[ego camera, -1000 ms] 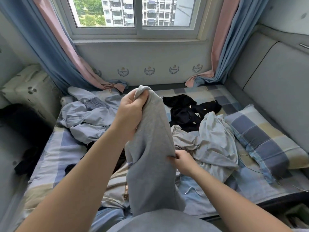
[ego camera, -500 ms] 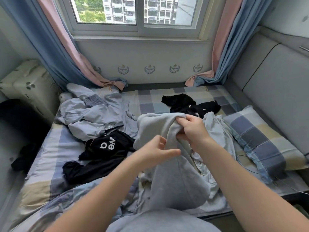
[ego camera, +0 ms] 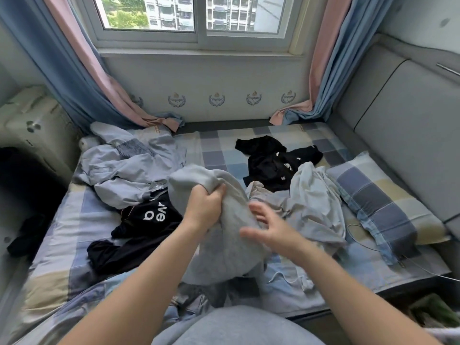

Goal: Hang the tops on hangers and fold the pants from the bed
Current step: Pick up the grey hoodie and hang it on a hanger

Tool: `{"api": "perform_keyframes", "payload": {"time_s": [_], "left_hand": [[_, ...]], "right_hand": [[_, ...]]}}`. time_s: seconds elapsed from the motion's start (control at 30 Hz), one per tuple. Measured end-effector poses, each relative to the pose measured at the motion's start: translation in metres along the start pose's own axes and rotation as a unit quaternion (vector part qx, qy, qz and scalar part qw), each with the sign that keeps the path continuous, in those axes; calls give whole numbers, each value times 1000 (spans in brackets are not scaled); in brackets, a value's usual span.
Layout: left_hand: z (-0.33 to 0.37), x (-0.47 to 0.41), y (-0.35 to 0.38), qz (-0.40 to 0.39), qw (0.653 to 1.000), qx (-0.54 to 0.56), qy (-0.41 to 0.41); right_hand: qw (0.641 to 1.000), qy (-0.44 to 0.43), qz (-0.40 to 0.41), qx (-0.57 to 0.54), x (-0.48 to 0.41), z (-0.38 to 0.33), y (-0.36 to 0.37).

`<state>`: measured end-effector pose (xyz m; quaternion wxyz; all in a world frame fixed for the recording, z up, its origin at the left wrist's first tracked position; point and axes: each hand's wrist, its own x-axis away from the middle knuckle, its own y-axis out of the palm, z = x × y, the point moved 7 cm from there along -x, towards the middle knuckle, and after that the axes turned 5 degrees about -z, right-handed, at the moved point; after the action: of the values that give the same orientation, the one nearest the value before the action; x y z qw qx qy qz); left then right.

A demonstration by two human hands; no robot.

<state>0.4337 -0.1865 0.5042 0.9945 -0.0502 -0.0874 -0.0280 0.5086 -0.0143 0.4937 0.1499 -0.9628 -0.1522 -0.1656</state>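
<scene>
Nearest the camera, the person's grey-clad front (ego camera: 236,327) fills the bottom edge. Both bare forearms reach out over the bed (ego camera: 219,155), which carries a checked sheet.

Left hand (ego camera: 204,207): the fingers are curled tight round a bunched fold of the grey pants (ego camera: 231,252), holding it raised above the middle of the bed. The rest of the pants hangs in a loose mass down to the near bedding.

Right hand (ego camera: 271,230): the fingers are wide and spread, holding nothing, and the hand is motion-blurred. It sits just right of the pants at mid-height. Whether it touches the cloth cannot be told.

Left of the pants: 1 black top (ego camera: 149,220) with white lettering lies crumpled on the sheet. Its far edge lies partly under a pale blue shirt (ego camera: 129,170) heaped further back on the left.

Right of the pants: 1 pale garment (ego camera: 313,200) lies rumpled, its right edge near a checked pillow (ego camera: 383,202). The pillow lies against the grey padded panel (ego camera: 410,135) on the right.

Further back, right of centre: 1 black garment (ego camera: 273,163) with small white marks is spread on the sheet, touching the pale garment's far edge.

Far end: the wall bears a row of crest prints (ego camera: 216,99). The ends of 2 blue-and-pink curtains (ego camera: 87,78) rest at the bed's far corners, with a window (ego camera: 199,21) above.
</scene>
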Motion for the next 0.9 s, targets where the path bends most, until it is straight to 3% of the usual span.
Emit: {"api": "perform_keyframes", "payload": {"time_s": [0.17, 0.43, 0.67, 0.77, 0.9], "left_hand": [[-5, -4, -12, 22, 995, 88, -45], [-36, -10, -32, 48, 993, 50, -95], [-49, -8, -29, 34, 996, -29, -73], [-50, -2, -21, 30, 991, -87, -101], [-37, 6, 9, -89, 989, -98, -70]], "right_hand": [[998, 54, -39, -10, -1, 59, 38], [990, 82, 105, -41, -16, 71, -6], [969, -89, 228, 34, -8, -20, -73], [948, -174, 254, 86, -6, -75, -87], [920, -245, 257, 164, -12, -131, -89]]}}
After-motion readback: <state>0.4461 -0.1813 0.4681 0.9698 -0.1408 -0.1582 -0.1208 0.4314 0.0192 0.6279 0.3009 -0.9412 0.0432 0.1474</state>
